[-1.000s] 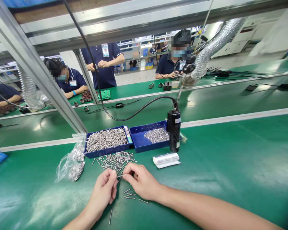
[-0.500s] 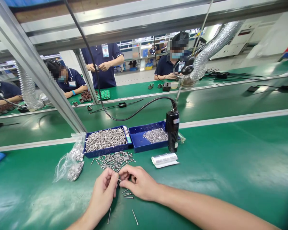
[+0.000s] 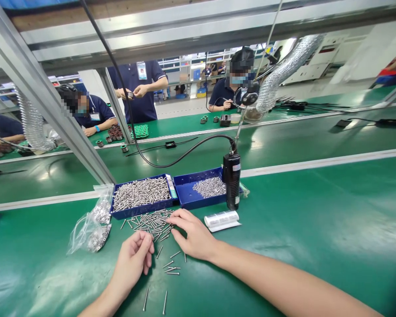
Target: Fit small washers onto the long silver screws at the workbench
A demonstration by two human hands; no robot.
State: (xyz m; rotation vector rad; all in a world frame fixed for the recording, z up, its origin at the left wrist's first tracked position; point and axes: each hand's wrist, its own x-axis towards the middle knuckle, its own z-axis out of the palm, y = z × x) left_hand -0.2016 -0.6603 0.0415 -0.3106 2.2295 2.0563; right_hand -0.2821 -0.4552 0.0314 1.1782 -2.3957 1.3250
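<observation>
A loose pile of long metal screws (image 3: pixel 152 222) lies on the green work surface in front of the blue trays. My right hand (image 3: pixel 194 235) reaches to the pile's right side, thumb apart from the fingers, its fingertips touching the screws. At the pile's near left edge, my left hand (image 3: pixel 135 253) has its fingers curled and the thumb pressed to the forefinger; whatever is in that pinch is hidden. Several single screws (image 3: pixel 173 268) are scattered between and below the hands. Two more, one of them a screw (image 3: pixel 165 302) lying lengthwise, are nearer to me.
Behind the pile stand a blue tray (image 3: pixel 141 207) full of screws and a blue tray (image 3: pixel 185 193) of small nuts. A black electric screwdriver (image 3: pixel 231 180) hangs over the latter. Plastic bags (image 3: pixel 97 233) lie left, a label roll (image 3: pixel 221 220) right. Co-workers sit and stand opposite.
My hands have parted: the right moved up and forward to the screw pile, the left shifted slightly left. The screw seen between them earlier no longer shows there. The view has shifted a little.
</observation>
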